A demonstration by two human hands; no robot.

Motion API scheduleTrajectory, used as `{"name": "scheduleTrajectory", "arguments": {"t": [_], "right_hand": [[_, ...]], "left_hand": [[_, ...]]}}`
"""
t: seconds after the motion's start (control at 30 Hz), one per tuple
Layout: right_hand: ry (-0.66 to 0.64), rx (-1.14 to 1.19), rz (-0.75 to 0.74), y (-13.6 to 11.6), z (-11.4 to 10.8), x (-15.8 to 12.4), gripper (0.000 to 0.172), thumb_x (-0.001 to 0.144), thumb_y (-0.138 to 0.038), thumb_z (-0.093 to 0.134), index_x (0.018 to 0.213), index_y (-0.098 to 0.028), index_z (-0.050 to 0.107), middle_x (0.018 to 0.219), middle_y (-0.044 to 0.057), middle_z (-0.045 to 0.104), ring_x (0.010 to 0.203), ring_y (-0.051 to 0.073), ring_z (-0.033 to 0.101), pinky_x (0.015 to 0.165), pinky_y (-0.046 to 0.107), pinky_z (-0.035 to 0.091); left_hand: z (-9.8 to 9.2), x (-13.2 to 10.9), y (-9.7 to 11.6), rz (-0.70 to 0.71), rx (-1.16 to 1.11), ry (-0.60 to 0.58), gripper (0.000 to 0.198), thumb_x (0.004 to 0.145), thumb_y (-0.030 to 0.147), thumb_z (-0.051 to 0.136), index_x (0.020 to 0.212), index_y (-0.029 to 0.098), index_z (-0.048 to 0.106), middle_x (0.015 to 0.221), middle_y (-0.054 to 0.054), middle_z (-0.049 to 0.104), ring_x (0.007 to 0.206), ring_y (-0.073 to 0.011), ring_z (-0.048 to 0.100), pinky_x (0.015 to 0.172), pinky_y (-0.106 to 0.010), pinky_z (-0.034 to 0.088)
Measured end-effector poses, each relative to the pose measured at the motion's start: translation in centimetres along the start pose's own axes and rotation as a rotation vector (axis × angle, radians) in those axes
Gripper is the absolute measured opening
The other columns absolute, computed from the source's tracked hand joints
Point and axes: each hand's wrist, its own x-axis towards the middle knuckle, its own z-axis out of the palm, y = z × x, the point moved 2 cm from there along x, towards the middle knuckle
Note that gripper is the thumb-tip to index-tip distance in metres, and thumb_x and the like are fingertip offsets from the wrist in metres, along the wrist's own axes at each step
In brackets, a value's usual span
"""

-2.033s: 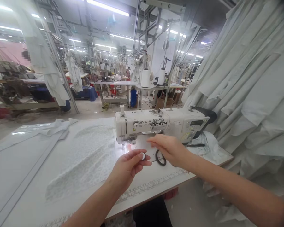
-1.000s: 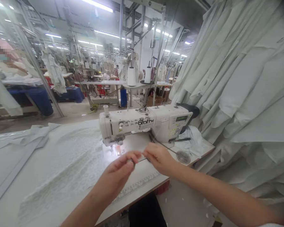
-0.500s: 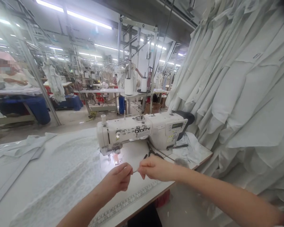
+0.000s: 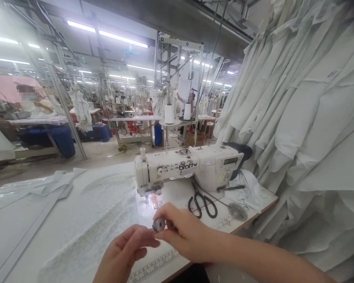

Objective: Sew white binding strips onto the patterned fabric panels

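Near 1 machine (image 4: 188, 167): 1 bobbin (image 4: 159, 224) tight in R hand (image 4: 184, 236) grip; L hand (image 4: 125, 251) half-curled, hold unclear.

A small round silver-grey metal bobbin (image 4: 159, 224) is held up in the air, low over the near part of the white desk (image 4: 23, 224), caught in bright light. Its flat circular face is turned up and towards the viewer, tilted a little, with a dark hole showing at the centre and a paler rim around it. The right hand (image 4: 185, 236) pinches it from the right side, thumb above and fingers behind. The fingertips of the left hand (image 4: 124, 251) meet its lower left edge; whether they grip it or only touch it cannot be told. Any thread on it is too fine to make out.
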Motion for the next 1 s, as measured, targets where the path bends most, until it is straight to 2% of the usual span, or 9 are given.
{"name": "scheduleTrajectory", "arguments": {"t": [0.1,0.23,0.4,0.47,0.6,0.67,0.83,0.93,1.0], "right_hand": [[-0.012,0.335,0.128,-0.4,0.0,0.2,0.018,0.081,-0.021,0.058,0.098,-0.019,0.054,0.059,-0.007,0.047,0.050,0.008,0.043,0.047,0.018,0.034],[0.005,0.520,0.100,-0.4,1.3,0.2,0.019,0.078,-0.020,0.060,0.097,-0.017,0.061,0.055,-0.006,0.049,0.050,0.009,0.048,0.049,0.020,0.037],[0.007,0.782,0.086,0.3,2.3,0.0,0.018,0.078,-0.025,0.061,0.094,-0.018,0.058,0.061,-0.003,0.057,0.055,0.012,0.057,0.058,0.024,0.045],[-0.009,0.765,0.063,0.3,2.3,-0.2,0.017,0.079,-0.024,0.060,0.095,-0.018,0.058,0.062,-0.003,0.059,0.055,0.011,0.056,0.057,0.023,0.045],[0.007,0.457,0.034,0.3,1.9,-0.6,0.019,0.082,-0.022,0.056,0.100,-0.018,0.061,0.061,-0.003,0.059,0.047,0.008,0.045,0.048,0.020,0.035],[0.004,0.382,0.043,0.4,1.7,-0.6,0.024,0.084,-0.020,0.052,0.106,-0.019,0.060,0.062,-0.003,0.057,0.051,0.009,0.045,0.051,0.021,0.036],[0.076,0.487,0.154,1.7,2.0,-0.9,0.038,0.087,-0.019,0.045,0.125,-0.020,0.044,0.063,-0.005,0.051,0.060,0.012,0.047,0.061,0.024,0.038],[0.073,0.620,0.231,2.9,3.1,-1.6,0.040,0.088,-0.024,0.046,0.127,-0.022,0.039,0.064,-0.005,0.052,0.063,0.012,0.050,0.061,0.026,0.038],[0.022,0.580,0.283,3.9,3.2,-2.0,0.039,0.087,-0.024,0.047,0.126,-0.022,0.041,0.064,-0.004,0.055,0.062,0.013,0.051,0.061,0.026,0.038]], "left_hand": [[0.0,0.1,0.4,0.051,-0.123,-0.110,0.032,0.070,0.048,0.068,0.076,0.017,0.068,0.066,-0.001,0.058,0.063,-0.0105,0.048,0.064,-0.022,0.042],[1.5,0.2,0.3,0.025,-0.340,-0.315,0.022,0.072,0.037,0.070,0.075,0.016,0.069,0.065,0.000,0.055,0.058,-0.0066,0.045,0.058,-0.017,0.042],[2.0,0.2,0.2,-0.004,-0.381,-0.366,0.018,0.068,0.028,0.075,0.081,0.017,0.071,0.066,0.000,0.057,0.054,-0.0045,0.046,0.053,-0.014,0.040],[1.9,0.2,0.4,-0.028,-0.328,-0.359,0.014,0.067,0.025,0.076,0.076,0.015,0.071,0.063,0.000,0.056,0.050,-0.0035,0.045,0.050,-0.014,0.038],[1.3,0.5,0.3,-0.040,-0.252,-0.295,0.018,0.065,0.028,0.077,0.071,0.013,0.071,0.058,0.000,0.055,0.047,-0.0027,0.041,0.046,-0.013,0.035],[1.1,0.7,-0.1,-0.031,-0.247,-0.256,0.017,0.065,0.027,0.077,0.072,0.013,0.071,0.058,0.000,0.056,0.049,-0.0034,0.042,0.047,-0.013,0.036],[1.2,0.9,-0.8,0.042,-0.390,-0.152,0.012,0.073,0.024,0.071,0.081,0.016,0.068,0.076,-0.001,0.060,0.066,-0.0065,0.050,0.063,-0.015,0.045],[2.0,0.4,-0.1,0.035,-0.536,-0.190,0.015,0.073,0.023,0.070,0.086,0.015,0.067,0.082,-0.003,0.062,0.065,-0.0064,0.052,0.060,-0.014,0.046],[2.6,-0.2,0.6,-0.001,-0.632,-0.246,0.012,0.071,0.022,0.071,0.079,0.015,0.066,0.079,-0.002,0.063,0.063,-0.0059,0.054,0.061,-0.013,0.047]]}}
